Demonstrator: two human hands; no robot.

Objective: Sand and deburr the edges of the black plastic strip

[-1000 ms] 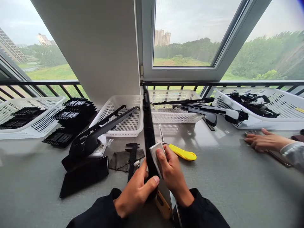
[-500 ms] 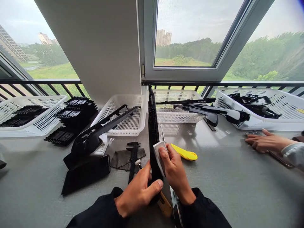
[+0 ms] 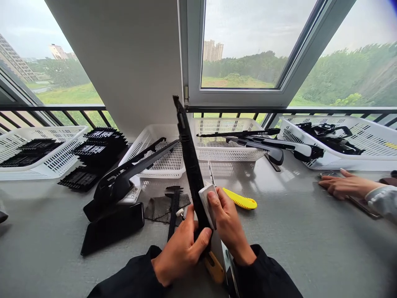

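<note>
My left hand (image 3: 182, 252) is wrapped around the lower end of a long black plastic trim part (image 3: 191, 165), which points up and away with its top leaning left. Pinched in my right hand (image 3: 229, 221) is a white block (image 3: 207, 198), its face against the right edge of the black part. Just right of it lies a yellow-handled cutter (image 3: 240, 199). Left of my hands are a black caliper (image 3: 174, 211), a dark grey cloth (image 3: 155, 209) and a white-tipped tool (image 3: 180, 212). An orange-yellow handle (image 3: 214, 269) shows below the black part.
White baskets (image 3: 155, 176) line the back of the table, several holding black parts. Left are stacked black grid parts (image 3: 96, 153), a black handle-like part (image 3: 114, 186) and a phone (image 3: 113, 229). Grey-black parts (image 3: 279, 145) rest across the middle basket. Another person's hand (image 3: 350, 184) lies at right.
The top of the black trim part has swung left and up, so it now tilts. My left hand has turned slightly with it, while my right hand and the block stay nearly in place.
</note>
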